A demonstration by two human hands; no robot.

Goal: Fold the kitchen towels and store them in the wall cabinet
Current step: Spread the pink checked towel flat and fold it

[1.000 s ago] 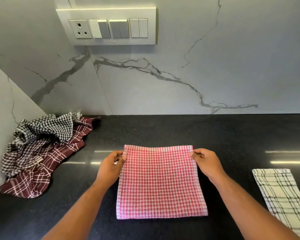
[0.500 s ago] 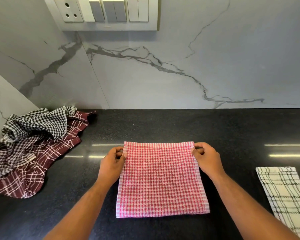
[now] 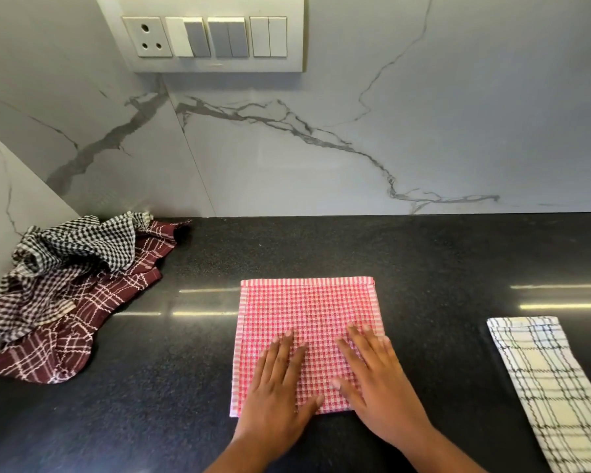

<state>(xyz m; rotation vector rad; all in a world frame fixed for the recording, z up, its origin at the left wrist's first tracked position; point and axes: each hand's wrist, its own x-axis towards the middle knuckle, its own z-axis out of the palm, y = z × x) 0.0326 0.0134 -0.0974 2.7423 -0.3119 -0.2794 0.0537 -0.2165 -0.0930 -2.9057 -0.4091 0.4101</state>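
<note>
Pressing down on a folded red-and-white checked towel (image 3: 307, 312), two bare hands lie side by side on its near half. The left hand (image 3: 277, 380) is flat, fingers straight and slightly spread, palm over the towel's near edge. The right hand (image 3: 379, 380) is just beside it, also flat with straight fingers, covering the near right corner. Neither hand grips or pinches the cloth; both simply rest open on top.

The red towel forms a neat square in the middle of a dark speckled countertop (image 3: 423, 254), with its far edge pointing toward the wall.

At the right, well apart from the red towel, a white towel with thin dark plaid lines (image 3: 546, 380) lies folded into a long strip.

In the far left corner sits a crumpled heap: a black-and-white checked towel (image 3: 72, 247) bunched on top of a maroon towel with white lines (image 3: 93, 322).

Behind the counter rises a pale marble wall with grey veins (image 3: 355, 131), and a white switch panel with a socket (image 3: 215, 35) is mounted on it at the top.
</note>
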